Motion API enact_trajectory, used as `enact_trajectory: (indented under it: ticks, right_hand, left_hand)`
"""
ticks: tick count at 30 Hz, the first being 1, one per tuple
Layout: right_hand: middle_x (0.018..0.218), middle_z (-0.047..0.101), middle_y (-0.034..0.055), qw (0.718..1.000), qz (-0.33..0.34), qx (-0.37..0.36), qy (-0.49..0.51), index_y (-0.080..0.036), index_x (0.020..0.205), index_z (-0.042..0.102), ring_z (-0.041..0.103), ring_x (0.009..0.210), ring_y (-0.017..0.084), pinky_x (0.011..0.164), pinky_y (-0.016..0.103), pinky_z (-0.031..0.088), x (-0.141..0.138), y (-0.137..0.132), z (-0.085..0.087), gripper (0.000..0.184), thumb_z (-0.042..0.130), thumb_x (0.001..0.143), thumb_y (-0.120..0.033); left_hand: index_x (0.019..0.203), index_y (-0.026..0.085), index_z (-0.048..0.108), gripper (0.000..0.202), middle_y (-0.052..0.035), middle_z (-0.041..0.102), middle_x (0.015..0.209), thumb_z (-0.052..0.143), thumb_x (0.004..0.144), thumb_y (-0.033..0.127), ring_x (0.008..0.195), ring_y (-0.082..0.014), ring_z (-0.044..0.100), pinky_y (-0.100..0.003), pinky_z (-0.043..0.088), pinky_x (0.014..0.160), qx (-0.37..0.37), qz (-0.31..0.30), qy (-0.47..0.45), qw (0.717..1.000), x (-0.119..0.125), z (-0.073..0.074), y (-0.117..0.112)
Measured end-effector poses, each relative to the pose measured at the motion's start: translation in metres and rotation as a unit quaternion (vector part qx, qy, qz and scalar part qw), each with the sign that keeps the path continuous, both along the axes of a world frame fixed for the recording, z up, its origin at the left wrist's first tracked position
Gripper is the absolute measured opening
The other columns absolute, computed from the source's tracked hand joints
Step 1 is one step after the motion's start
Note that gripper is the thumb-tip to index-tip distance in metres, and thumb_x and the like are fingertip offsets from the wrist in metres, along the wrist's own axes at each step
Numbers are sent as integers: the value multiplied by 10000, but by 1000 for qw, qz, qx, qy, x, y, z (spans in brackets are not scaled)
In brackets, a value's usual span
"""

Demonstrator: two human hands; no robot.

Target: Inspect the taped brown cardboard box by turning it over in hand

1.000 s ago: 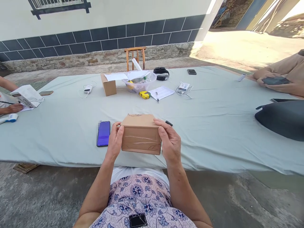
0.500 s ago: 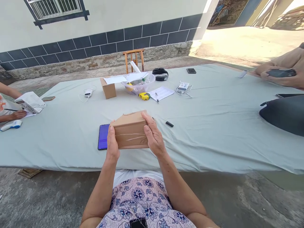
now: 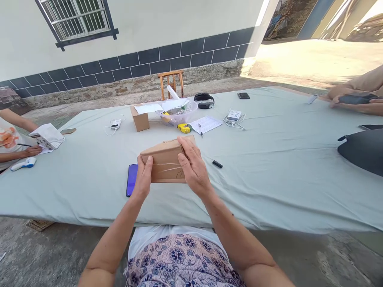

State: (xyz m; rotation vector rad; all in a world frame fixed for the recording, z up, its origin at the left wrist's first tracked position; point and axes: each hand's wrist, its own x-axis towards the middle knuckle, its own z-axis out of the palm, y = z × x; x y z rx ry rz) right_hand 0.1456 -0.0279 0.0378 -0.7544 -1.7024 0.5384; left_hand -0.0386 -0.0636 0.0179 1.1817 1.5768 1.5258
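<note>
I hold a brown cardboard box (image 3: pixel 164 161), taped across its near face, just above the pale green table cover (image 3: pixel 269 167). My left hand (image 3: pixel 144 177) grips its left end, thumb on the near face. My right hand (image 3: pixel 193 167) wraps over its right end, fingers on the top. A blue-screened phone (image 3: pixel 132 179) lies flat on the cover just left of my left hand, partly hidden by it. A small black marker cap (image 3: pixel 217 164) lies to the right of my right hand.
Farther back stand a smaller cardboard box (image 3: pixel 140 119), a clear bowl (image 3: pixel 178 111), a yellow tape measure (image 3: pixel 184 128), papers and chargers. A person's hands work at the left edge (image 3: pixel 31 150); another person's hands hold a phone at the right (image 3: pixel 353 97). A dark bag (image 3: pixel 363 149) lies right.
Both hands have carried the box a little leftward and away from me, and it has turned so its left end swings nearer. My right hand now covers more of the top.
</note>
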Motion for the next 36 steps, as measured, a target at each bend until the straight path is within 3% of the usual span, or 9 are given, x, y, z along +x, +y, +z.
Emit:
enact_trajectory:
  ticks: [4, 7, 11, 15, 20, 25, 30, 33, 36]
  right_hand:
    - [1654, 516, 1, 997, 68, -37, -17, -335, 1573, 528, 425, 1577, 263, 1325, 510, 340, 12, 36, 18, 550, 490, 1060, -530]
    - [1665, 499, -7, 996, 81, -35, 18, -332, 1570, 534, 421, 1581, 259, 1330, 483, 329, 22, 61, 24, 598, 511, 1035, -598]
    - [1666, 497, 3, 990, 72, -69, 95, -308, 1548, 559, 413, 1584, 256, 1347, 474, 281, 25, 89, 17, 667, 555, 984, -664]
    - [1666, 493, 92, 975, 41, -138, 169, -200, 1564, 531, 424, 1575, 290, 1346, 500, 272, 19, 100, 1, 838, 581, 917, -732]
    - [1722, 408, 28, 983, 49, -131, 121, -279, 1611, 468, 328, 1627, 263, 1363, 474, 237, 25, 82, -13, 777, 493, 981, -732]
    - [1705, 442, 9, 992, 59, -95, 51, -332, 1626, 442, 353, 1616, 273, 1353, 503, 269, 37, 69, -22, 704, 451, 1021, -692]
    - [1730, 394, 47, 998, 56, 29, -4, -312, 1662, 366, 333, 1626, 286, 1343, 552, 284, 27, 71, -42, 642, 436, 1069, -550]
    - [1714, 422, 74, 992, 45, 111, -34, -305, 1668, 343, 339, 1624, 285, 1328, 580, 312, 19, 72, -61, 605, 434, 1083, -428]
    - [1667, 491, 97, 985, 39, 157, -59, -299, 1648, 382, 385, 1602, 295, 1284, 598, 390, 17, 72, -81, 588, 457, 1069, -365]
  left_hand:
    - [1298, 254, 540, 553, -104, 653, 1424, 620, 934, 663, 1366, -275, 596, -418, 512, 1128, 17, -87, -28, 996, -16, 21, 18]
    - [1378, 257, 521, 634, -117, 685, 1371, 616, 921, 685, 1295, -295, 645, -437, 562, 1042, 18, -133, -27, 991, -22, 31, 29]
    - [1507, 237, 464, 774, -130, 667, 1422, 648, 901, 684, 1322, -302, 631, -448, 526, 1104, 49, -191, 27, 980, -20, 34, 51]
    - [1434, 227, 588, 702, -111, 659, 1457, 603, 922, 707, 1363, -310, 598, -439, 462, 1179, 81, -205, 71, 973, -15, 30, 75]
    - [1371, 245, 674, 649, -82, 683, 1430, 506, 971, 728, 1422, -292, 555, -415, 426, 1215, 157, -120, -42, 979, -11, 7, 80]
    - [1449, 276, 630, 616, -45, 637, 1507, 550, 984, 671, 1424, -296, 543, -416, 418, 1209, 131, -135, -75, 979, -9, -18, 66]
    - [1392, 272, 679, 565, -42, 665, 1472, 610, 965, 634, 1450, -288, 515, -404, 379, 1234, 139, -100, -120, 978, -10, -34, 58]
    - [1324, 263, 710, 541, -37, 692, 1432, 687, 914, 615, 1446, -282, 517, -395, 411, 1198, 124, -73, -231, 962, -6, -57, 56]
    - [1265, 253, 735, 485, -33, 728, 1380, 745, 887, 557, 1404, -273, 559, -375, 477, 1114, 100, -94, -338, 931, -5, -85, 54]
